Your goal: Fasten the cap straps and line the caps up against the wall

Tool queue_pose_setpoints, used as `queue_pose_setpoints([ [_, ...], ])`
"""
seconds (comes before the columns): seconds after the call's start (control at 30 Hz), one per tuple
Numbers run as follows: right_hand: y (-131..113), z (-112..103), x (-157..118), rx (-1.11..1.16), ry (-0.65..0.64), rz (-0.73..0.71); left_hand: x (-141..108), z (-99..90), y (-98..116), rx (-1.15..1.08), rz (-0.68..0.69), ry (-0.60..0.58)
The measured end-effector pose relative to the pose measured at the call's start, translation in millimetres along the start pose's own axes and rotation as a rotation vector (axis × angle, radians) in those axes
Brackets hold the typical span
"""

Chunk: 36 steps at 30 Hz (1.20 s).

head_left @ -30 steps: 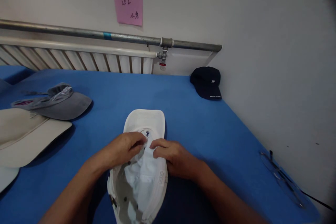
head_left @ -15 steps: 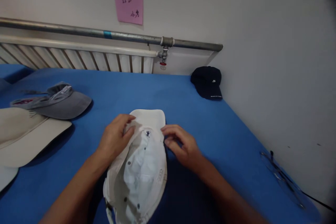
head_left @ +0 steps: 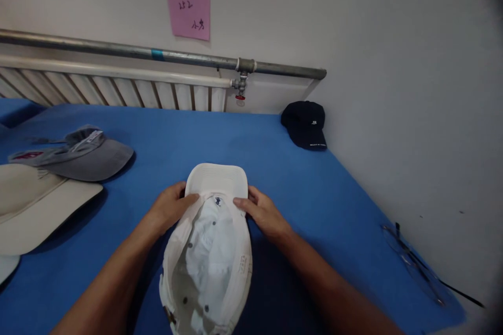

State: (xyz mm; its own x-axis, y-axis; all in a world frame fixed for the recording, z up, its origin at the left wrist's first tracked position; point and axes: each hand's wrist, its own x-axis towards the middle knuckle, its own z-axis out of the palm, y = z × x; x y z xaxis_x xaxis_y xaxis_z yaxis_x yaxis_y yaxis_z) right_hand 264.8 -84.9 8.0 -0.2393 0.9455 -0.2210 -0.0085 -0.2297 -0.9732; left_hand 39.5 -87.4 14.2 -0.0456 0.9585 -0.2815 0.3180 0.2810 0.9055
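Here you are with both hands on the white cap [head_left: 212,251], which lies inside-up on the blue surface [head_left: 251,138], nearer you than the navy cap [head_left: 304,124] and to its left, brim pointing away from you. Your left hand [head_left: 168,208] is mostly closed, thumb laid over the inner edge where brim meets band, fingers tucked round the side; your right hand [head_left: 267,215] mirrors it, thumb on the opposite corner. How hard the hidden fingers press, you can't tell from here. And there's the danger: those thumbs sit right on the seam, so if one pushes harder than the other, the brim could twist. Press too deep and the soft band might crease or fold inward; the crown looks slack, with wrinkles in its lining, so it could well sag if only the brim is held. The back of the crown runs out of view, so a snag there would be hard to spot. Watch your left elbow too: the beige cap [head_left: 51,214] and the grey cap [head_left: 106,159], well left of the navy cap, could be nudged by a wide swing. Over on the right, nearer you than the navy cap, the glasses [head_left: 412,264] lie by the wall, and a careless right forearm might catch them.
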Motion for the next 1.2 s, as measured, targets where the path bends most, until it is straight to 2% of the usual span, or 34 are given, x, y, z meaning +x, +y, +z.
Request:
queue_pose_setpoints([
  [0.17,-2.1,8.7,-10.0,0.154,-0.128,0.040,-12.3,4.9,13.9,-0.223,0.010,0.087],
  [0.23,-4.4,10.2,-16.1,0.249,-0.204,0.040,-22.8,6.5,20.1,-0.257,0.034,0.144],
  [0.3,-8.0,13.7,-24.5,0.308,-0.217,0.035,-36.6,8.5,24.2,-0.288,0.039,0.181],
  [0.37,-12.4,20.2,-36.6,0.336,-0.156,0.030,-53.1,11.2,26.8,-0.345,-0.001,0.148],
  [0.5,-18.2,34.9,-72.6,0.277,0.017,0.013,-89.3,19.8,29.1,-0.516,-0.130,-0.083],
  [0.57,-18.5,38.6,-92.8,0.207,0.089,-0.006,-106.4,24.9,29.4,-0.589,-0.152,-0.120],
  [0.63,-17.9,38.9,-111.4,0.178,0.105,-0.022,-122.2,30.0,29.7,-0.666,-0.151,-0.123],
  [0.77,-17.5,33.6,-140.2,0.177,0.075,-0.041,-147.9,40.9,31.9,-0.814,-0.156,-0.217],
  [0.9,-16.8,26.3,-157.8,0.156,0.146,-0.106,-161.5,55.3,38.0,-0.837,-0.123,-0.181],
  [1.2,-6.5,9.2,-174.0,0.321,0.133,-0.160,-164.5,75.9,47.7,-0.677,-0.033,-0.127],
])
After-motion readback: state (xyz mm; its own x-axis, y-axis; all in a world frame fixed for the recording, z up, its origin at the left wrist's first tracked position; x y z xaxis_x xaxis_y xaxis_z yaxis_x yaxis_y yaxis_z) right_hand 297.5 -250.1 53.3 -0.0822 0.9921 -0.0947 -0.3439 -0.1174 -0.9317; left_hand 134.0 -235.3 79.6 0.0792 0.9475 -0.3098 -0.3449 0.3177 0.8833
